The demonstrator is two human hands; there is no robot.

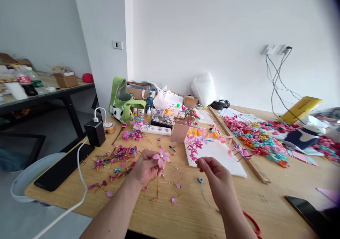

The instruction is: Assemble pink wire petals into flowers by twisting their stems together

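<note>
My left hand pinches a pink artificial flower with a pearl-like centre, held above the wooden table. My right hand is closed, thumb against fingertips, to the right of the flower; whatever is between them is too small to make out. Between the hands on the table lies a small grey bobbin. Loose pink petals on thin golden wires lie under my left hand. Behind my right hand is a white foam board bearing magenta flowers.
Magenta flower pieces are heaped at left, near a black charger with a white cable. A wooden strip borders piles of coloured flowers at right. Red handles show beside my right forearm; a phone lies farther right.
</note>
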